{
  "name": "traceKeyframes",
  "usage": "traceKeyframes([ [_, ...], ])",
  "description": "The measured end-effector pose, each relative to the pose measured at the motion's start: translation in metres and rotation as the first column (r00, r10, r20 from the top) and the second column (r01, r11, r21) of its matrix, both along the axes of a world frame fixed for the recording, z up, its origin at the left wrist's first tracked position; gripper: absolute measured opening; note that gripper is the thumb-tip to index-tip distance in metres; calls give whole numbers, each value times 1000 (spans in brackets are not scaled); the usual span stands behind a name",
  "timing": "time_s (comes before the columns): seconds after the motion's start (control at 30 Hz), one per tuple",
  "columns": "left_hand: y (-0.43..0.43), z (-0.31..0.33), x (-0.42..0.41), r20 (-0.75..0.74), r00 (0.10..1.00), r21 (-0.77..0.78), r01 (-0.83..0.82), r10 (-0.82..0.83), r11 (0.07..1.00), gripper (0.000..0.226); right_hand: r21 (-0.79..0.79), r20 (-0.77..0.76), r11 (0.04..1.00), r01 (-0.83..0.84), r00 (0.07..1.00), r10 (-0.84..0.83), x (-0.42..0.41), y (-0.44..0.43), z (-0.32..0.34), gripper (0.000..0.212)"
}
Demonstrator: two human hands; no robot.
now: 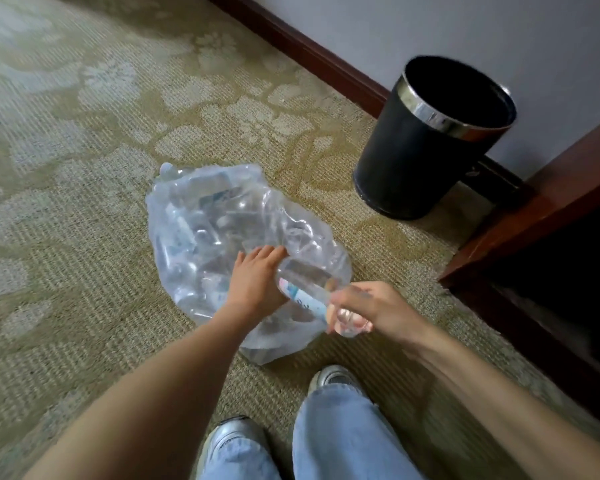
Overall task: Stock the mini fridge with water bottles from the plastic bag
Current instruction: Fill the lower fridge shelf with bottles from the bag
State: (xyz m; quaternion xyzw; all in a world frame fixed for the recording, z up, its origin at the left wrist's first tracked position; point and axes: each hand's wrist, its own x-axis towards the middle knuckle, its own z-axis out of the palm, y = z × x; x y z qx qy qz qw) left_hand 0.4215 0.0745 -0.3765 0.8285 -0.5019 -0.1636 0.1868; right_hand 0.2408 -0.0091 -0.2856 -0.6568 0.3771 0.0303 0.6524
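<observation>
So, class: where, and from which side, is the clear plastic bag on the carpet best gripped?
The clear plastic bag: gather the slack film at its near, open end, from the person's side. Its far half bulges with bottles, too wide for a hand.

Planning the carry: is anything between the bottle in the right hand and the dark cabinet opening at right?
Nothing visible: only carpet lies between the water bottle and the opening; the bin stands farther back.

The label (302, 296) on the water bottle (310, 275) is too blurred to read; no other text shows.
</observation>
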Motion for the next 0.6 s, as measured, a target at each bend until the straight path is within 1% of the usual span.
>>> traceKeyframes([
  [0.07, -7, 18, 3, -79, 995, -7, -65, 64, 998, 70, 60, 28, 997, 44, 999, -46, -8, -6, 12, 52],
  [0.13, -8, 43, -1, -134, 986, 11, -96, 96, 995, 75, 134, 57, 985, 112, 991, -120, -16, -7, 28, 54],
  [0.17, -7, 53, -2, -200, 970, 34, -137, 141, 990, 82, 176, 74, 976, 131, 987, -146, -15, -5, 34, 53],
  [0.2, -6, 62, -4, -308, 926, 57, -211, 218, 976, 92, 216, 93, 964, 154, 980, -177, -14, -2, 38, 52],
  [0.23, -4, 75, -8, -440, 848, 52, -303, 294, 952, 100, 252, 113, 950, 185, 969, -218, -15, 2, 45, 52],
  [0.27, -2, 89, -12, -565, 743, 48, -406, 360, 913, 102, 274, 134, 938, 211, 958, -254, -17, 6, 54, 51],
  [0.3, 0, 106, -15, -665, 624, 49, -511, 409, 858, 94, 277, 147, 934, 226, 951, -273, -20, 11, 63, 51],
  [0.33, 0, 124, -19, -752, 489, 90, -587, 442, 804, 82, 257, 157, 940, 223, 951, -268, -25, 15, 70, 51],
  [0.37, -1, 143, -23, -814, 366, 161, -605, 452, 780, 69, 226, 164, 951, 211, 954, -251, -30, 20, 79, 50],
  [0.4, -2, 164, -29, -847, 299, 214, -563, 439, 798, 61, 200, 181, 960, 195, 956, -231, -35, 25, 88, 49],
  [0.43, -3, 183, -38, -876, 267, 216, -529, 402, 821, 58, 193, 212, 964, 181, 952, -221, -40, 30, 98, 48],
  [0.47, -6, 201, -45, -900, 237, 189, -543, 366, 818, 55, 207, 255, 962, 177, 940, -227, -45, 34, 108, 46],
  [0.53, -15, 235, -60, -946, 196, 80, -631, 258, 772, 43, 264, 350, 949, 173, 899, -261, -53, 40, 131, 43],
  [0.57, -19, 251, -67, -962, 176, 45, -648, 207, 760, 40, 289, 384, 944, 162, 884, -269, -57, 42, 143, 44],
  [0.6, -20, 267, -77, -977, 138, 38, -632, 161, 774, 40, 310, 407, 939, 147, 872, -271, -61, 44, 155, 47],
])
